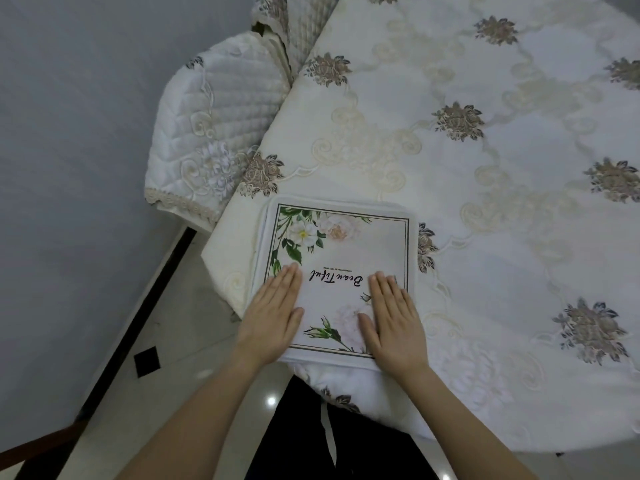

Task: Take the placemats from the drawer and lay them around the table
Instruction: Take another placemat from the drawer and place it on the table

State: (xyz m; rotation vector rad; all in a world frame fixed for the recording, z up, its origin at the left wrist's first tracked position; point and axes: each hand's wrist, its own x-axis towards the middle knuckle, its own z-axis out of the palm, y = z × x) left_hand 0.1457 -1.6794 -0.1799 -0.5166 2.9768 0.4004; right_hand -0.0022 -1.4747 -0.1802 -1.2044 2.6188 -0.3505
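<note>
Both hands are lying flat on a stack of placemats point(334, 271) that is sitting at the near edge of the counter point(485, 202), which is draped in an embroidered cloth. The left hand point(273, 317) is pressing on the stack's left side and the right hand point(391, 320) on its right, with every one of the fingers point(384, 289) stretched straight and together, gripping nothing. The top mat is showing a floral print with the word "Beautiful" facing away from the person. Layered white edges are peeking out along the stack's left side, so several mats seem to be lying there, though how many is hard to tell from this angle.

Judging by the task, the stack is out of the drawer and waiting to be dealt out. To do this well, one palm should be holding the pile steady while the other hand's fingertips are peeling up a corner of the top mat alone, since smooth mats tend to cling and lift in pairs. The near part of the stack is overhanging the counter's rim, so pushing it inward first would be guarding against a slide to the floor. A quilted chair point(207, 133) is standing just beside the counter at the left, marking a likely setting.
</note>
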